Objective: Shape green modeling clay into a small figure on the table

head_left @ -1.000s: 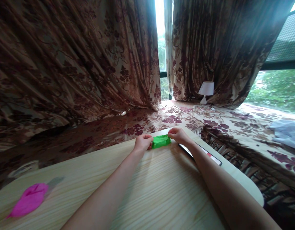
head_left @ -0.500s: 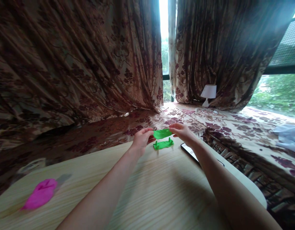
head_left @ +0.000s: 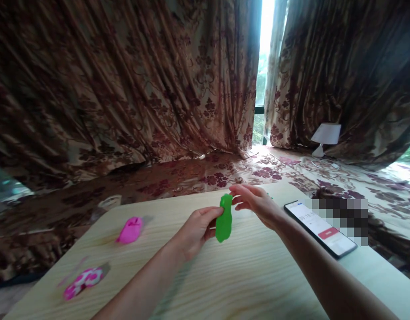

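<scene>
A flat green piece of soft clay (head_left: 224, 218) hangs upright above the light wooden table (head_left: 245, 284). My left hand (head_left: 198, 229) pinches its lower left side between thumb and fingers. My right hand (head_left: 255, 202) pinches its top end, with the other fingers stretched out. A small bit of green (head_left: 270, 197) shows on the table just behind my right hand, mostly hidden.
A pink clay lump (head_left: 130, 230) and a pink-and-white object (head_left: 82, 282) lie on the table's left part. A phone (head_left: 320, 228) with a lit screen lies to the right. Flowered curtains (head_left: 125, 80) and a flowered cover (head_left: 205, 175) lie behind, with a small white lamp (head_left: 325, 135).
The green sheet was peeled up off a green mould and lifted, and now hangs upright between both hands. The camera turned left, bringing the pink things and the phone more into view.
</scene>
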Motion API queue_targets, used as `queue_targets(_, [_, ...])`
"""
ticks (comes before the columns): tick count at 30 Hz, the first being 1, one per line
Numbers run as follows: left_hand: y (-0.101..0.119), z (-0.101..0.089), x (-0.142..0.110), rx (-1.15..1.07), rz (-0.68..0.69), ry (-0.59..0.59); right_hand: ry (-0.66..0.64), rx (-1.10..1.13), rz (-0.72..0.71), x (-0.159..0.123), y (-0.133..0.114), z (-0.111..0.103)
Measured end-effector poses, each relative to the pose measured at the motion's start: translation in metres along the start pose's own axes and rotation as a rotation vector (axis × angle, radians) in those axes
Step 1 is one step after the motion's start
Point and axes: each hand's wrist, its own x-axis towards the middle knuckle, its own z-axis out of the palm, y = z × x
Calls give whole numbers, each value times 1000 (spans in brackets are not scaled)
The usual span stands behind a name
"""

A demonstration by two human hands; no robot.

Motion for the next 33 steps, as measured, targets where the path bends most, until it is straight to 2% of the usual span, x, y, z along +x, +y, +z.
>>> queue_targets(2, [-5, -7, -5, 64, 65, 82, -25, -79, 26, -4, 11, 9])
queue_targets(6, [-16, -14, -9, 146, 141, 123, -46, -323, -30, -13, 28, 23])
queue_targets(11, [-31, -23, -12, 179, 199, 191, -146, -410, -21, -20, 38, 30])
queue_targets(13, [-34, -26, -13, 163, 201, 185, -176, -431, -4, -21, 40, 30])
queue_targets(16, [-35, -26, -14, 98, 160, 150, -155, -463, -4, -22, 41, 30])
queue_targets(23, [-34, -24, -13, 79, 148, 170, -157, -391, 48, -23, 40, 33])
queue_targets(29, [-33, -22, -12, 44, 128, 200, -91, -348, -22, -20, 42, 35])
queue_targets(33, [-35, -21, -13, 65, 109, 215, 5, -356, -31, -17, 46, 34])
